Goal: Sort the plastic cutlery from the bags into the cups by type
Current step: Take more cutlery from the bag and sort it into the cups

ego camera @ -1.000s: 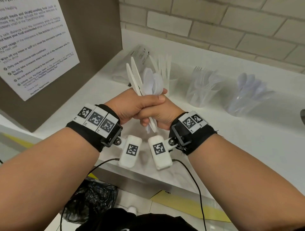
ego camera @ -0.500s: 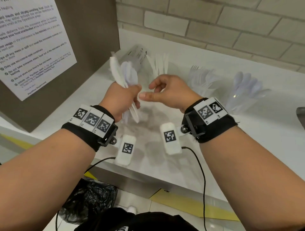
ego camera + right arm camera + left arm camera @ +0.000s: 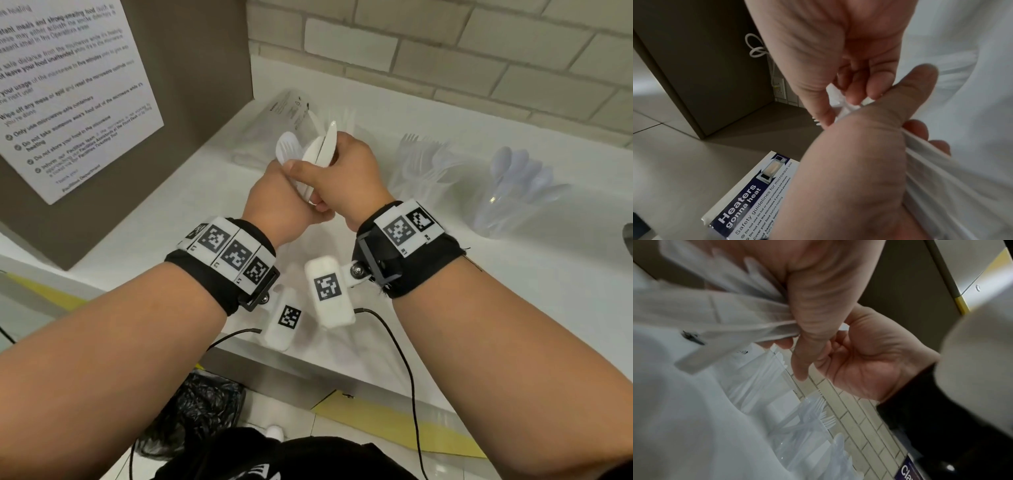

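Over the white counter [image 3: 513,291] my two hands meet. My left hand [image 3: 277,205] grips a bundle of white plastic cutlery [image 3: 288,149], with a spoon and fork head sticking up; its handles [image 3: 740,324] fan out below the fist. My right hand [image 3: 349,171] grips two white knives [image 3: 323,147] in that bundle, thumb across them; the knives [image 3: 931,164] run under its thumb. Behind stand three clear cups: one with knives [image 3: 347,118], one with forks [image 3: 424,164], one with spoons [image 3: 513,188]. A clear bag [image 3: 284,109] lies at the back left.
A brown cabinet side with a printed notice [image 3: 68,96] walls off the left. Tiled wall [image 3: 445,51] runs along the back. A dark object [image 3: 628,240] shows at the counter's right edge. A black bag [image 3: 202,407] lies on the floor below the counter edge.
Half a second ago my right hand was apart from the bundle, holding nothing. It has come back to my left hand and taken hold of two knives. The bundle shifted right.
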{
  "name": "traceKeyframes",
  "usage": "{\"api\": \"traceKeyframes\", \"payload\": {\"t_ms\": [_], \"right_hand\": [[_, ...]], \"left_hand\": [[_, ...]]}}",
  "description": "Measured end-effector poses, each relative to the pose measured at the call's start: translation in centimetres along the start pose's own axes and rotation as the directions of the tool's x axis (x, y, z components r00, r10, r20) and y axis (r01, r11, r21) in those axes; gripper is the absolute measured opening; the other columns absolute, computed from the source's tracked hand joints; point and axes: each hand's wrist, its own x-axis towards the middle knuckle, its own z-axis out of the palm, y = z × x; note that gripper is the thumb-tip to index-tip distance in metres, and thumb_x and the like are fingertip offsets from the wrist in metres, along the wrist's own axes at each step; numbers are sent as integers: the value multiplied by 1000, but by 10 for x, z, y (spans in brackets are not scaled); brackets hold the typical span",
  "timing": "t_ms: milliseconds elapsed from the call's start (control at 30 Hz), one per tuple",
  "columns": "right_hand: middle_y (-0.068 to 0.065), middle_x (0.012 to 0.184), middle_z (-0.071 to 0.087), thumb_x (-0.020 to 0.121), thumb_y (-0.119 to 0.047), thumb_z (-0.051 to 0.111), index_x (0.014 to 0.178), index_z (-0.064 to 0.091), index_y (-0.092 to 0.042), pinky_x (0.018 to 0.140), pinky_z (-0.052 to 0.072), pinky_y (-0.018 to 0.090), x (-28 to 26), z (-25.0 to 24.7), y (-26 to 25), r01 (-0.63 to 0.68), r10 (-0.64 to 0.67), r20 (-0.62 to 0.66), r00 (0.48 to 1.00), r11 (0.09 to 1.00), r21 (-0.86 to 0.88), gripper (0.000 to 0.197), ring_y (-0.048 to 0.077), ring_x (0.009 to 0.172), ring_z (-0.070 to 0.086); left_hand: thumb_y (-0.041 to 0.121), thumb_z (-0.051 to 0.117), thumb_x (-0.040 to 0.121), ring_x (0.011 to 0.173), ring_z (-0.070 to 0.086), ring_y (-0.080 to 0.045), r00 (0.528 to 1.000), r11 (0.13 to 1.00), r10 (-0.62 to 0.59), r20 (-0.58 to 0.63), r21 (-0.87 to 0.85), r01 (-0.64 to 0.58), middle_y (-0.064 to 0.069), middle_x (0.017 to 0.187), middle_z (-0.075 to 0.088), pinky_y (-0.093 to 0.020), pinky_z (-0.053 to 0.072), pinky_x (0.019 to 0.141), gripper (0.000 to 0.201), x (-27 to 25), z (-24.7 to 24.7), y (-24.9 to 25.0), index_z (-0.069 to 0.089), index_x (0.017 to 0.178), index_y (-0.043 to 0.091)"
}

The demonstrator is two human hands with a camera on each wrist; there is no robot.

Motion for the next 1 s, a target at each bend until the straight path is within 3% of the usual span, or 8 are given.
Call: {"api": "traceKeyframes", "payload": {"t_ms": [133, 233, 333, 533, 633, 733, 867, 1000], "right_hand": [[3, 61, 62, 83, -22, 73, 75, 59, -15, 51, 53, 31, 0, -6, -2, -38, 42, 102, 994, 998, -42, 17, 17, 49, 58], [6, 63, 59, 89, -22, 66, 85, 63, -10, 50, 48, 26, 2, -16, -2, -69, 68, 193, 979, 998, 0, 13, 16, 50, 54], [17, 71, 60, 93, -24, 61, 98, 62, 4, 49, 47, 27, 7, -23, 1, -116, 103, 208, 973, 992, 50, 29, 16, 49, 51], [27, 84, 61, 95, -25, 58, 100, 58, 6, 50, 45, 29, 12, -35, 3, -164, 136, 181, 974, 975, 149, 31, 19, 50, 50], [20, 79, 58, 96, -24, 55, 94, 57, 0, 45, 41, 28, 15, -49, -4, -114, 99, 102, 990, 981, 158, 24, 15, 43, 47], [10, 66, 57, 96, -26, 56, 95, 57, -1, 46, 46, 27, 26, -75, -17, -18, 27, -74, 997, 993, 119, 25, 12, 42, 49], [-2, 65, 57, 96, -36, 52, 94, 53, -12, 52, 55, 23, 52, -106, -32, 138, -152, -367, 918, 988, -66, 24, 6, 46, 58], [5, 81, 65, 93, -36, 52, 92, 50, -20, 64, 60, 38, 87, -95, -21, 178, -243, -366, 898, 963, -203, 17, 16, 68, 66]], "left_hand": [[25, 89, 61, 74, 60, -9, 998, 989, -15, 61, -146, 24, 14, 83, 56, -19, 46, 50, 59, -9, -3, 4, 44, 99, 25], [12, 88, 63, 73, 64, -6, 987, 947, 24, 162, -320, 29, 8, 82, 63, -28, 53, 57, 48, -15, -7, 6, 54, 94, 26], [8, 86, 65, 84, 68, -18, 959, 911, 88, 269, -412, 33, -2, 87, 68, -43, 56, 69, 40, -15, -10, 4, 60, 87, 29], [32, 74, 74, 58, 61, -13, 953, 846, 76, 292, -525, 93, 5, 71, 64, -32, 56, 54, 30, -15, -9, 2, 60, 99, 23], [39, 63, 85, 55, 63, -21, 963, 808, -3, 268, -567, 161, -7, 66, 60, -35, 57, 54, 30, -14, -7, 1, 58, 93, 10], [37, 59, 93, 46, 56, -16, 970, 806, -113, 214, -552, 215, -2, 59, 46, -32, 55, 51, 30, -8, -8, -5, 51, 79, 12], [34, 58, 94, 43, 44, -13, 972, 831, -150, 182, -509, 224, 1, 60, 42, -29, 46, 49, 25, -3, -8, -15, 48, 79, 16], [29, 60, 94, 44, 43, -13, 972, 837, -157, 175, -499, 225, 0, 61, 43, -27, 45, 47, 23, -2, -8, -16, 48, 80, 14]]}}
